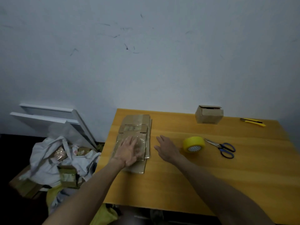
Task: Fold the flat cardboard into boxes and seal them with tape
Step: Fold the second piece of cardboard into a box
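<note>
Yellow tape roll (194,144) lies on the wooden table (178,184); using it as reference.

- Flat cardboard stack (134,125): well left of the roll, at the table's left edge. Several flattened pieces, glossy old tape on the top one.
- Left hand (131,151): palm down on the near half of the stack, further left of the roll. Fingers look straight and pressing, not curled round anything. Motion blur there, so fairly but not fully sure.
- Right hand (167,148): just left of the roll, between it and the stack. Fingers spread, holding nothing. Can't tell if it touches the table.
- Scissors (222,147): just right of the roll, blue handles, blades closed.
- Folded box (209,114): behind the roll, near the wall, top flaps not fully down.
- Yellow utility knife (252,122): behind and well right of the roll.
- Floor heap of bags and cardboard (61,159): far left of the roll, off the table.
</note>
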